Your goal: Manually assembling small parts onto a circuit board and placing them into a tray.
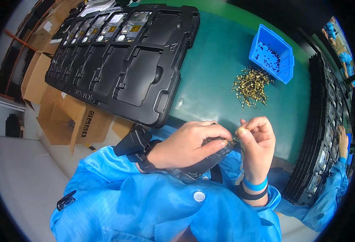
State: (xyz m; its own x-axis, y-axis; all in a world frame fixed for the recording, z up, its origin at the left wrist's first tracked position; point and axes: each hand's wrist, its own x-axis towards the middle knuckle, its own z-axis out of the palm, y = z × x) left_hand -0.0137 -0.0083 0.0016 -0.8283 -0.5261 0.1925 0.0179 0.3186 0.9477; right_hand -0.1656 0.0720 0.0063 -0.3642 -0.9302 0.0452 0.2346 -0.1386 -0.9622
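My left hand point(185, 144) is wrapped over a dark circuit board point(201, 165) close to my body, its thumb and fingers on the board's far end. My right hand point(259, 144) is closed in a pinch right beside that end, thumb against forefinger. Something small and thin seems to be between those fingertips, too small to make out. Beyond the right hand, a loose pile of thin dark wires with gold-coloured ends point(251, 88) lies on the green table mat point(214, 60).
A blue bin point(291, 66) with small black parts stands behind the pile. At the left, a large black tray point(167, 86) carries several circuit boards point(133, 27). Cardboard boxes point(82, 125) sit below it. Stacked black trays point(306, 169) and a co-worker's sleeve point(326, 197) are on the right.
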